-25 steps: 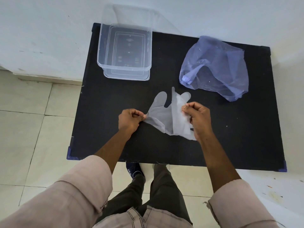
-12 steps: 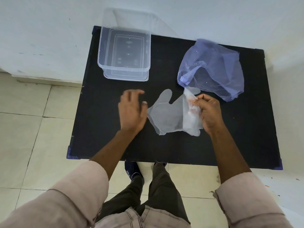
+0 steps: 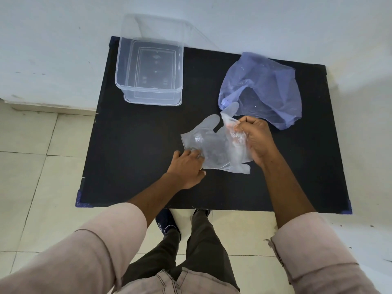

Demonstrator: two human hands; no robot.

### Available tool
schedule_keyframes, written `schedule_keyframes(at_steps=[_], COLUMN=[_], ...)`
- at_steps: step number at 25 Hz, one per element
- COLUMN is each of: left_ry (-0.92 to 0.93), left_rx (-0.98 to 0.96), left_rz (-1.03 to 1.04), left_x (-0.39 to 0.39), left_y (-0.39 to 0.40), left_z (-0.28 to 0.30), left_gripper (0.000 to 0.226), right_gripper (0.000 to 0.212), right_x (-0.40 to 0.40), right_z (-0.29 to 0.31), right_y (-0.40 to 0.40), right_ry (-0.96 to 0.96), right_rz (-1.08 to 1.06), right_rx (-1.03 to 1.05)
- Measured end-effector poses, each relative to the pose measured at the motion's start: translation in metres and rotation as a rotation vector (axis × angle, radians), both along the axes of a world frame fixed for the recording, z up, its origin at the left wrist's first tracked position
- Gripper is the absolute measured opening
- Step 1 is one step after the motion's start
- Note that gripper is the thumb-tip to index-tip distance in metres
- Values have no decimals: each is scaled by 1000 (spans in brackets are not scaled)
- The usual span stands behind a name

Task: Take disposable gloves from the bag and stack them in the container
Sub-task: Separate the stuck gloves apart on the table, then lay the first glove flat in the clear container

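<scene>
Thin clear disposable gloves (image 3: 214,143) lie crumpled in the middle of the black table (image 3: 135,158). My right hand (image 3: 257,141) pinches their right side, fingers closed on the plastic. My left hand (image 3: 187,166) rests on their lower left corner, with its fingertips on the plastic. The translucent blue bag (image 3: 265,90) lies slack at the back right, its mouth close to the gloves' fingers. The clear rectangular container (image 3: 149,73) stands at the back left with nothing visible in it.
A white wall runs behind the table and along its right side. Pale floor tiles lie to the left and in front. My legs and shoes stand at the table's front edge.
My left hand let go of the gloves' left edge, lifted open, then came down on their lower left corner. My right hand kept its grip and moved slightly back toward the bag.
</scene>
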State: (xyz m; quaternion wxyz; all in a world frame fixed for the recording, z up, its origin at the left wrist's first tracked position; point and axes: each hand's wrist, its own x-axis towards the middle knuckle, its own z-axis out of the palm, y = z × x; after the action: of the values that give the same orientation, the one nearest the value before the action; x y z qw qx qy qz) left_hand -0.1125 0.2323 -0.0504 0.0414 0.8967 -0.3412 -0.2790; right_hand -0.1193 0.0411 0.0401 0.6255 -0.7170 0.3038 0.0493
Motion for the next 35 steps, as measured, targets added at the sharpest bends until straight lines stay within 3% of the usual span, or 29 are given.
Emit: schedule_keyframes(at_steps=[2,4,7,10,12,14,18,24,27,32,35], left_ry=[76,48,-50,66,184,226,225,188,285,561,512], left_rx=[-198,-571,-873,-866,-868,-890,-945,-870,-873,-1112,-1173], left_rz=[160,387,373,170,153,212,348,430,534,842,950], left_x=[13,26,53,78,86,91,100,123,135,159,187], left_y=[-2,-3,-4,-11,-16,-19,-19,-22,-29,-35,-26], left_z=[16,39,81,117,125,125,127,137,154,168,181], left_gripper=[52,65,90,60,32,20,13,30,27,19,12], right_gripper=[18,19,8,23,29,30,17,13,14,9,11], right_x=[5,9,14,21,25,24,16,28,47,97,144], right_z=[9,20,37,53,59,62,74,74,78,92,106], right_y=[-3,-8,-15,-19,-20,-23,-34,-56,-65,-63,-48], right_ry=[19,23,54,91,91,91,57,-30,-95,-202,-231], right_rz=[52,127,298,426,473,522,586,385,312,227,215], right_rx=[28,55,-17,-74,-38,-37,-166,-310,-259,-75,38])
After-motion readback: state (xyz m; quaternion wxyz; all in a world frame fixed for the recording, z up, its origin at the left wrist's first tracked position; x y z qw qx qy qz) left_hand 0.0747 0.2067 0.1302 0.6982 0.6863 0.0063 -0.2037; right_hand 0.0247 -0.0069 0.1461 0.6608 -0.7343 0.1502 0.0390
